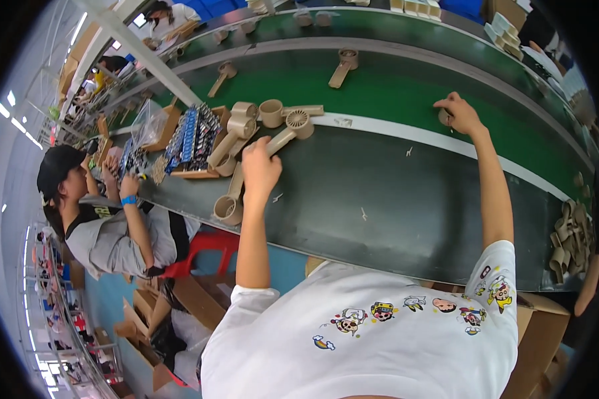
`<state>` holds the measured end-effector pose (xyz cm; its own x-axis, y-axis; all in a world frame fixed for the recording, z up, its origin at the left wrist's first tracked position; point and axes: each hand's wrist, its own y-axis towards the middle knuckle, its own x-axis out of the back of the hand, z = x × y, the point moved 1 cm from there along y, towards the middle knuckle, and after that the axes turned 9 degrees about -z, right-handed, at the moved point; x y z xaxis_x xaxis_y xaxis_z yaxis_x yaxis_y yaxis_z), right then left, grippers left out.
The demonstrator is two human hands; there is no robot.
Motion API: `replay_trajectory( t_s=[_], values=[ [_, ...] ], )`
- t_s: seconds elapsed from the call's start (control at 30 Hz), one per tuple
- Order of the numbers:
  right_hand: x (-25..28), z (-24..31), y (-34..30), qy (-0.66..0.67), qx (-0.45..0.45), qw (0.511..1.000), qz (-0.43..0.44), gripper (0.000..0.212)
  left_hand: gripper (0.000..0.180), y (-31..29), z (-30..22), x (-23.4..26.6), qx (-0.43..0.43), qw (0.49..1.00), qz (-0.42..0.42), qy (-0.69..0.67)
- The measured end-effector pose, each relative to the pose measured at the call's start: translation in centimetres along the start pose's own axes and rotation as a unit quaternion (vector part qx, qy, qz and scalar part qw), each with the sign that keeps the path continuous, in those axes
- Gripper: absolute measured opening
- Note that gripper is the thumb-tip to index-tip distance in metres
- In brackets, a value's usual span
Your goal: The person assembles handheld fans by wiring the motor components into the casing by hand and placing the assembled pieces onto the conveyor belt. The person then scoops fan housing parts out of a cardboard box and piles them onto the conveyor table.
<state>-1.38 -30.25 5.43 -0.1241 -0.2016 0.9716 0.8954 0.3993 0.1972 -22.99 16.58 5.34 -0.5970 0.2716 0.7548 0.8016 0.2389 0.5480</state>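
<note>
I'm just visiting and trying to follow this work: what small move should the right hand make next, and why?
Probably draw the tan part toward the dark table: the right hand is at it, over the green belt, while the left hand is at a tan fan's handle.

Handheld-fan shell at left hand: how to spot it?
On the dark workbench, find the left hand. The beige handheld-fan shell slants up and right from it. Its spoked round grille faces the camera, unlike the plain cup-shaped head just left.
</note>
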Motion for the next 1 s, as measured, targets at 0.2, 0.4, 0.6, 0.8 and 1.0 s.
replay_trajectory(
  t_s=[0.2, 0.4, 0.6, 0.8, 1.0],
  values=[
    [4.7, 8.2, -5.2, 0.023, -0.089, 0.982, -0.164, 0.045, 0.047, 2.0, -0.2, -4.0, -0.119, 0.974, 0.062, 0.181],
    [5.3, 13.3, -15.4, -0.037, -0.223, 0.955, -0.192, 0.04, 0.033, 1.1, -6.5, -1.9, 0.212, 0.845, 0.268, -0.411],
    [1.1, 14.5, -20.5, 0.125, -0.184, 0.939, -0.261, 0.062, 0.035, -1.9, -10.7, -1.7, 0.24, 0.589, 0.462, -0.618],
    [1.3, 14.0, -22.4, 0.284, -0.18, 0.915, -0.224, 0.069, 0.039, -3.6, -9.9, -3.7, 0.219, 0.559, 0.493, -0.629],
    [2.5, 14.5, -22.9, 0.288, -0.197, 0.903, -0.25, 0.068, 0.033, -3.9, -10.8, -3.3, 0.234, 0.648, 0.487, -0.537]
  ],
)
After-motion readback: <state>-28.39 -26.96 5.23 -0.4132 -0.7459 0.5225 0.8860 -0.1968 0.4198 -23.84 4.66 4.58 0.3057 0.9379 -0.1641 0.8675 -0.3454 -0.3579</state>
